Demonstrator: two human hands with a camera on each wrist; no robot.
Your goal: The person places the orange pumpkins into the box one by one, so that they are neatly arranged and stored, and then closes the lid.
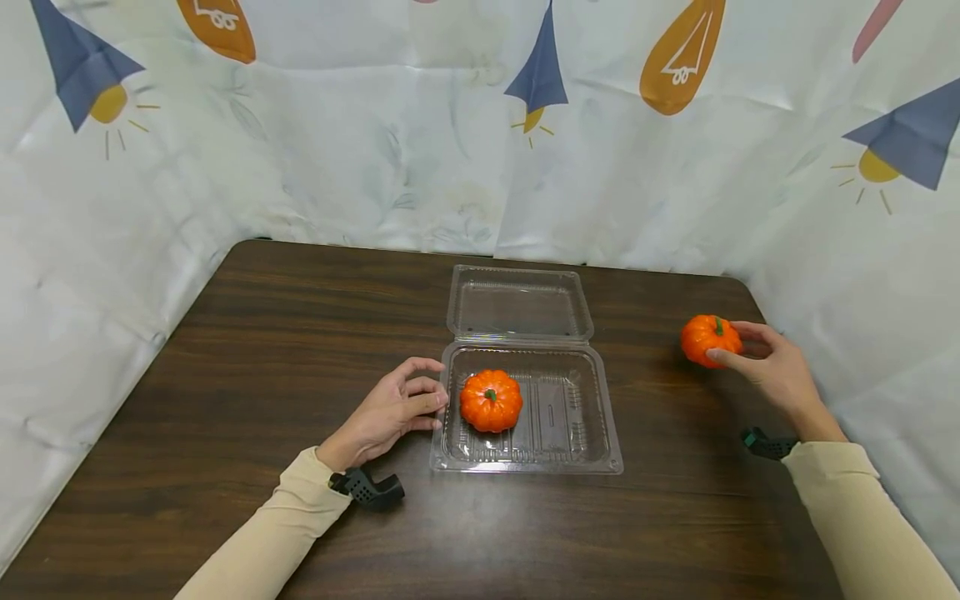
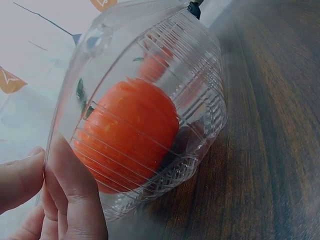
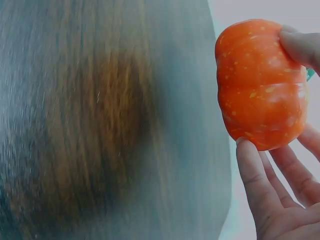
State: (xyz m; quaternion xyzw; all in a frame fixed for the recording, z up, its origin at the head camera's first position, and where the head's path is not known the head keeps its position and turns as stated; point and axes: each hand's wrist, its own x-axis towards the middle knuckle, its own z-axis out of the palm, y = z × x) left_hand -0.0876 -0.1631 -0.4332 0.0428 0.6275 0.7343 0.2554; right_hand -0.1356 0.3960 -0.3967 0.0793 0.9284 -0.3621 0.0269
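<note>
A clear plastic clamshell box (image 1: 558, 417) lies in the middle of the table with its lid folded back. Inside its base, on the left side, sits a small orange pumpkin (image 1: 491, 402) with a green stem. My left hand (image 1: 384, 414) pinches the box's left rim between thumb and fingers (image 2: 75, 185), as the left wrist view shows. Off to the right, my right hand (image 1: 783, 375) grips a second orange pumpkin (image 1: 705, 340) between thumb and fingers. In the right wrist view this pumpkin (image 3: 262, 85) appears raised above the table.
The lid (image 1: 521, 304) lies behind the base, toward the far table edge. A dark wood-grain table (image 1: 300, 333) carries everything. Around its back and sides hangs a pale patterned curtain (image 1: 360, 150). Each wrist wears a dark strap-on mount (image 1: 371, 490).
</note>
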